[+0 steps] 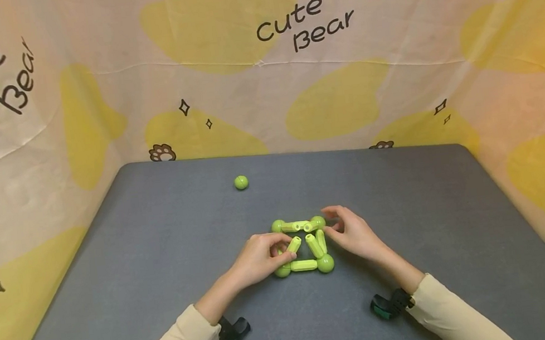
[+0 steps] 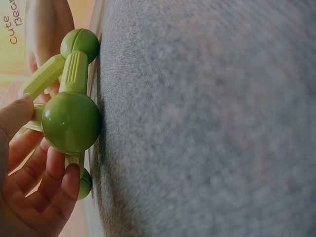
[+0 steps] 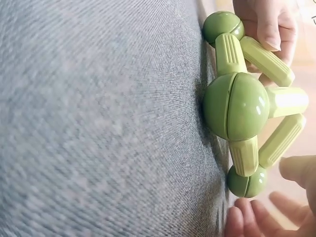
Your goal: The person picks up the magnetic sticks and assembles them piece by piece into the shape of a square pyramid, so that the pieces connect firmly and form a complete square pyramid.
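A green frame of balls and lighter green ribbed rods [image 1: 303, 265] lies on the table, a ball at each corner and short rods slanting up from the balls. At the near left corner my left hand [image 1: 262, 256] pinches the slanting rod [image 1: 294, 244] between thumb and fingers, beside the green ball [image 2: 71, 122]. My right hand [image 1: 354, 236] is at the far right ball [image 1: 318, 222], thumb and fingers spread apart around its outer side. In the right wrist view its fingertips [image 3: 236, 217] are just off that ball. The near right ball [image 3: 237, 106] is free of both hands.
A loose green ball [image 1: 241, 182] lies on the grey table [image 1: 182, 219] behind the frame. Printed cloth [image 1: 217, 41] hangs around the table's back and sides. Black straps with small devices [image 1: 389, 305] are on both wrists.
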{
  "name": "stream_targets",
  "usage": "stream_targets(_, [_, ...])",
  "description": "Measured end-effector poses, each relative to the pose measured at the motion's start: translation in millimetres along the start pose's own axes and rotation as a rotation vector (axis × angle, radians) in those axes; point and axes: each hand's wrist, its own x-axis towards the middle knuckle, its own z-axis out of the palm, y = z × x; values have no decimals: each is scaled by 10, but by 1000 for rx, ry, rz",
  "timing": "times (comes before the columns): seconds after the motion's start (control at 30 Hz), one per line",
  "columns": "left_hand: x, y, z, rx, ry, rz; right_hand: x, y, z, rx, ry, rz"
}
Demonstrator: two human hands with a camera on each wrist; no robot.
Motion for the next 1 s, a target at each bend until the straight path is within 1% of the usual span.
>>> stream_targets(0.07, [-3, -4, -5, 0, -5, 1, -7, -3, 10, -3, -27, 50])
stream_targets(0.17, [-10, -6, -19, -3, -9, 6, -9, -11, 26, -13, -63, 81])
stream_targets(0.33, [-20, -14, -40, 7, -14, 17, -6, -22, 60, -4, -105, 103])
stream_targets(0.43, [-23, -26, -48, 7, -17, 24, -10, -35, 79, 7, -112, 115])
stream_targets(0.57, [-27, -56, -76, -39, -25, 36, -14, -62, 92, 16, -105, 112])
stream_targets(0.67, [-21, -100, -137, -72, -18, 36, -18, -80, 98, 53, -115, 123])
stream_targets(0.73, [-3, -141, -202, -72, 2, 25, -22, -88, 102, 78, -126, 135])
stream_targets(0.8, [31, -190, -287, -58, 41, 7, -26, -94, 105, 88, -131, 145])
stream_targets(1.0, [199, -359, -573, 17, 211, -73, -26, -101, 106, 85, -131, 141])
